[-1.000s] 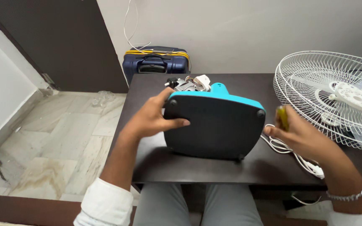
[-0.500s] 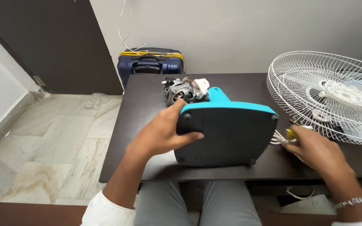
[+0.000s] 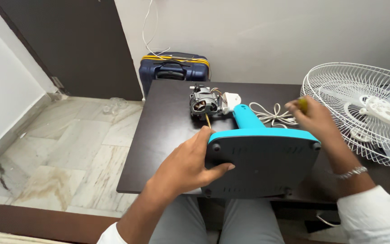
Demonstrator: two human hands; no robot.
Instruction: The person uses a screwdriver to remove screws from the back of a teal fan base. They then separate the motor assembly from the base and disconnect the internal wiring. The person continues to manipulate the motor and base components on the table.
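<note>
The blue fan base (image 3: 260, 156) is gripped by the left hand (image 3: 190, 165) — fingers clamped on its edge. A yellow-handled tool (image 3: 302, 105) is enclosed in the right hand (image 3: 314, 119), above the dark surface (image 3: 163, 135).

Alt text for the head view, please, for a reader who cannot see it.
The left hand grips the tilted blue fan base on a dark table, while the right hand holds a yellow-handled tool behind it. A bare motor tops the base; a white fan guard lies right.
</note>
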